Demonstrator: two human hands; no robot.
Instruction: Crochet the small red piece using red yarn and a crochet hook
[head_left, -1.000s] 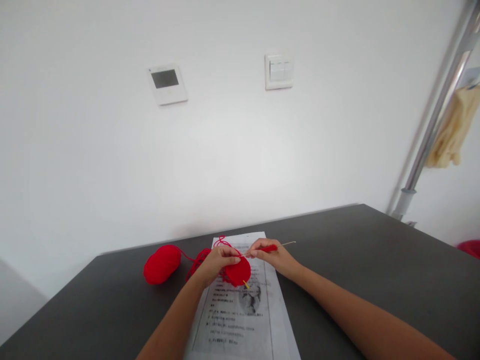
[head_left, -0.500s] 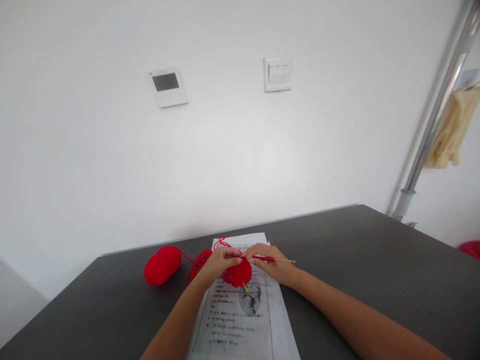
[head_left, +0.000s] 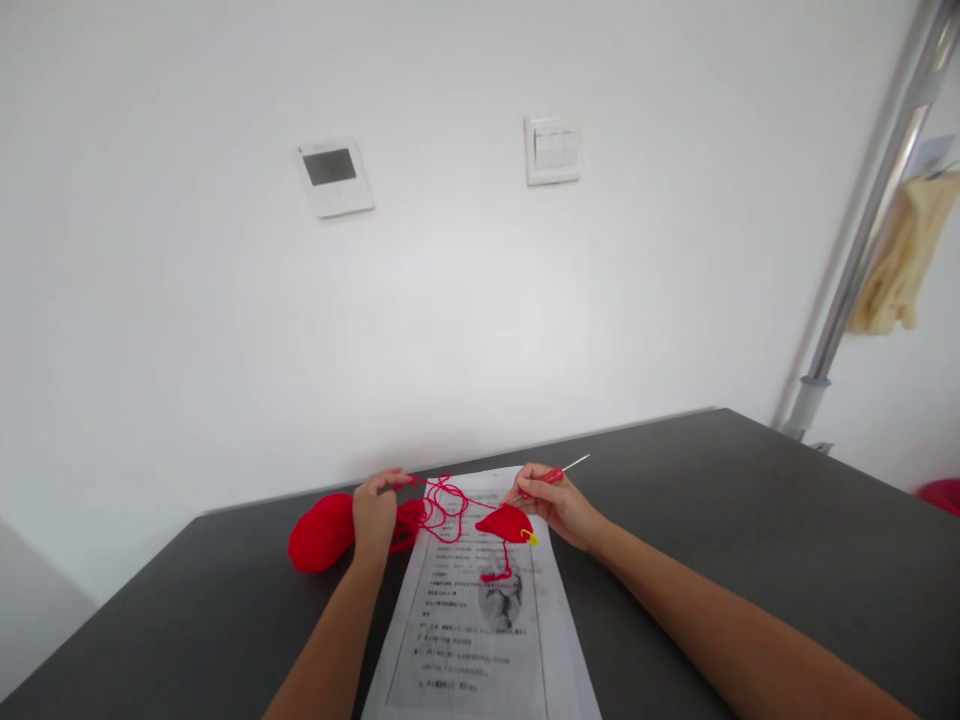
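My left hand (head_left: pixel 373 513) is closed in a pinch on a red yarn strand (head_left: pixel 442 497), just right of the red yarn ball (head_left: pixel 321 530) on the dark table (head_left: pixel 720 530). My right hand (head_left: pixel 555 503) is closed around a crochet hook (head_left: pixel 559 473) with a red handle and a metal shaft pointing up to the right. A small red crocheted piece (head_left: pixel 504 522) with a yellow marker (head_left: pixel 529 538) hangs from the hook over the printed sheet (head_left: pixel 480 620). Loose loops of yarn lie between my two hands.
The printed paper sheet lies on the table in front of me. A white wall behind carries a small panel (head_left: pixel 330 175) and a light switch (head_left: pixel 553 149). A metal pole (head_left: pixel 862 250) with a beige cloth (head_left: pixel 896 260) stands at the right; something red (head_left: pixel 939 494) sits at the far right edge.
My left hand let go of the crocheted piece and moved left, pulling the yarn strand out. My right hand lifted slightly; the piece now hangs at the hook and the hook tilts upward.
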